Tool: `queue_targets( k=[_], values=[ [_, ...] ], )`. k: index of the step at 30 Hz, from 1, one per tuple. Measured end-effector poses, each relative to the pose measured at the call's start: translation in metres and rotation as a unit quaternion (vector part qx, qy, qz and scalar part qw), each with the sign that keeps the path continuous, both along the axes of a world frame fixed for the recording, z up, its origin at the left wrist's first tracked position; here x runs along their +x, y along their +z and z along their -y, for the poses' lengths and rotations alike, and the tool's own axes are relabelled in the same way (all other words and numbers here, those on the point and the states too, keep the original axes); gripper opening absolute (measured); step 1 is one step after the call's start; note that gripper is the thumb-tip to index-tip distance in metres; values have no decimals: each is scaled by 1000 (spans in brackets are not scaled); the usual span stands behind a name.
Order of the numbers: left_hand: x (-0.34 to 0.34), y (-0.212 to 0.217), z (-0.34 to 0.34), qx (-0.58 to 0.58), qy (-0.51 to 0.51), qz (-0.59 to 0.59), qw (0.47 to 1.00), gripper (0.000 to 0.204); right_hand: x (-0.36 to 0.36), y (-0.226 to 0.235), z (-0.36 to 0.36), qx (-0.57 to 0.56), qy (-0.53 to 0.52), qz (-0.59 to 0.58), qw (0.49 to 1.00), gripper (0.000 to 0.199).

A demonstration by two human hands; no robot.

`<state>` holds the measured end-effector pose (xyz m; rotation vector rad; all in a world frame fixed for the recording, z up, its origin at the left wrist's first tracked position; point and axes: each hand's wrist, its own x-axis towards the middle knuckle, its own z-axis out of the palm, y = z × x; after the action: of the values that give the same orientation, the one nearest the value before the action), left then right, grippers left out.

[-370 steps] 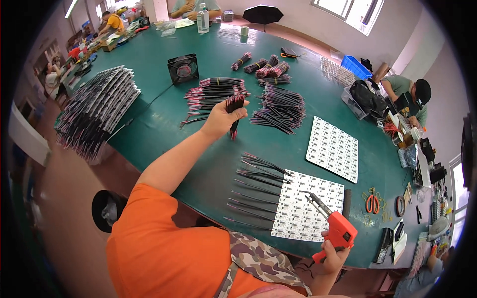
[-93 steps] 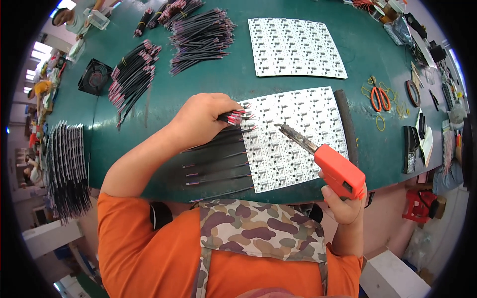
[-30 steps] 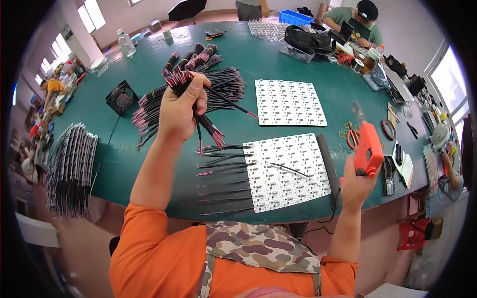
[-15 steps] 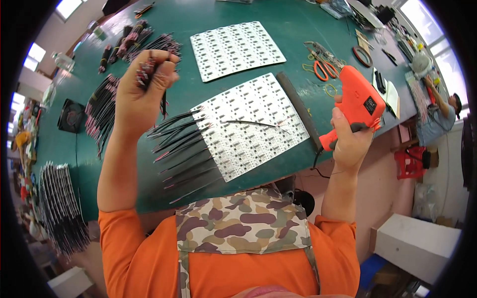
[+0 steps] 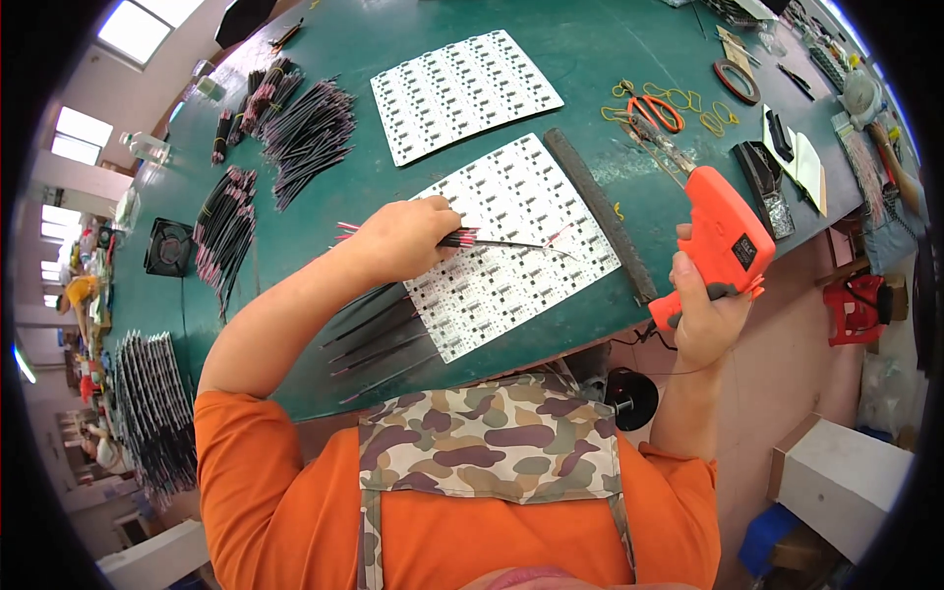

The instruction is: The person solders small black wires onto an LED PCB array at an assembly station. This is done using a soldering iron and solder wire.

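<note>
My left hand (image 5: 408, 238) is closed around a small bunch of black and red wires (image 5: 458, 238), over the left part of a white circuit board panel (image 5: 516, 285). One longer black wire (image 5: 516, 244) runs from beside the bunch across the panel. More black wires (image 5: 379, 344) stick out past the panel's left edge, partly hidden under my left forearm. On the right, my right hand (image 5: 710, 323) grips a red-orange soldering gun (image 5: 726, 226) by its handle. Its tip points up and away, above the table and apart from the panel.
Behind lies a second white panel (image 5: 462, 96). Wire bundles (image 5: 310, 128) and a black fan (image 5: 169, 246) are at left. A dark bar (image 5: 595, 211) borders the near panel; orange-handled scissors (image 5: 661, 111) and a tape roll (image 5: 737, 82) lie beyond. Another person's arm (image 5: 885, 157) shows far right.
My left hand has come down and right from near the wire bundles to the near panel, carrying the wires. My right hand still holds the soldering gun. The view has shifted slightly.
</note>
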<state>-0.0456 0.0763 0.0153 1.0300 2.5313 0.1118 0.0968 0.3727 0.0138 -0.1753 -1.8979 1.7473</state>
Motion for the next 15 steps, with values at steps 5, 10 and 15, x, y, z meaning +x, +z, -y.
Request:
queue_targets(
  k=[5, 10, 15],
  values=[
    [-2, 12, 0, -7, -21, -16, 1000, 18, -1, -2, 3, 17, 10, 2, 1000, 37],
    [1, 53, 3, 91, -23, -12, 995, 14, -3, -2, 17, 9, 87, -25, 996, 43],
    [14, 76, 5, 181, -62, 40, 981, 15, -12, 4, 54, -7, 144, -76, 987, 53]
  ],
)
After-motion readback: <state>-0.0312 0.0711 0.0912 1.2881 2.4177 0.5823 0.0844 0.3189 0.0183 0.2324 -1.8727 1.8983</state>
